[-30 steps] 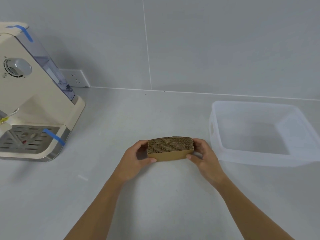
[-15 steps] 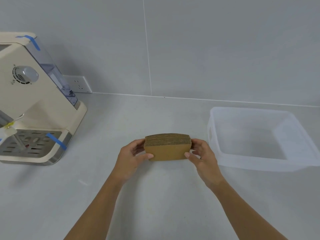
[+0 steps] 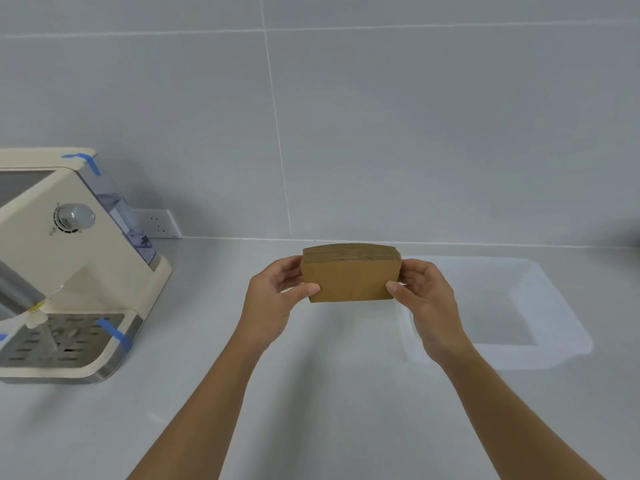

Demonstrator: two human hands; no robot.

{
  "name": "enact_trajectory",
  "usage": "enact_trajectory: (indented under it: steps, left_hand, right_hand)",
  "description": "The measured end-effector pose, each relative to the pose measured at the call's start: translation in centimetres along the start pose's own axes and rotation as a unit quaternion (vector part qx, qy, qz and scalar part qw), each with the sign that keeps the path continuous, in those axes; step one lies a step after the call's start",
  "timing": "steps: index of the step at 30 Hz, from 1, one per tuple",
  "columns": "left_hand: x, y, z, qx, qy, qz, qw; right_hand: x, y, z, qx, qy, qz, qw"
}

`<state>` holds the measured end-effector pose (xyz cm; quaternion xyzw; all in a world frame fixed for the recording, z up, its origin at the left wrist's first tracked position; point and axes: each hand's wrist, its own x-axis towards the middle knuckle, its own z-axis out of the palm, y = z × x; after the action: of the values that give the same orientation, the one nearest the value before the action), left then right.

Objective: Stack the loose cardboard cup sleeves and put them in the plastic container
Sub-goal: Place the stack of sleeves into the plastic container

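A neat stack of brown cardboard cup sleeves [image 3: 350, 276] is held upright above the grey counter, its flat face turned toward me. My left hand [image 3: 273, 299] grips its left end and my right hand [image 3: 427, 301] grips its right end, thumbs on the front face. The clear plastic container [image 3: 550, 306] sits on the counter to the right, its left wall partly hidden behind my right hand. Nothing lies inside it.
A cream coffee machine [image 3: 69, 271] with blue tape strips and a metal drip tray stands at the left. A wall socket [image 3: 159, 224] sits behind it on the grey tiled wall. The counter [image 3: 329, 393] stretches under my arms.
Both hands have lifted the stack off the counter and tipped it upright, so its flat face shows. The view has tilted upward, showing more wall.
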<state>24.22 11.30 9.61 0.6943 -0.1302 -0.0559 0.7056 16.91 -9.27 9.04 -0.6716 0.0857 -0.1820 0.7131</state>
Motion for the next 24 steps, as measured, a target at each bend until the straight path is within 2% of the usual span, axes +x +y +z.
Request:
enact_trajectory:
  steps: [5,12,19,24]
  left_hand:
    - [0.8,1.0,4.3,-0.01,-0.023,-0.001,1.0]
    - [1.1,1.0,12.0,-0.018,-0.044,-0.036,0.998]
    - [2.0,0.5,18.1,0.014,-0.042,-0.105,0.993]
    - [3.1,-0.7,21.2,0.031,-0.025,-0.202,0.979]
  right_hand:
    - [0.2,-1.3,-3.5,0.007,0.041,0.008,0.999]
    - [0.6,-1.8,-9.9,0.02,0.105,0.072,0.992]
    - [2.0,-1.8,-15.6,0.009,0.135,0.137,0.981]
    - [3.5,-0.8,-18.5,0.006,0.126,0.213,0.969]
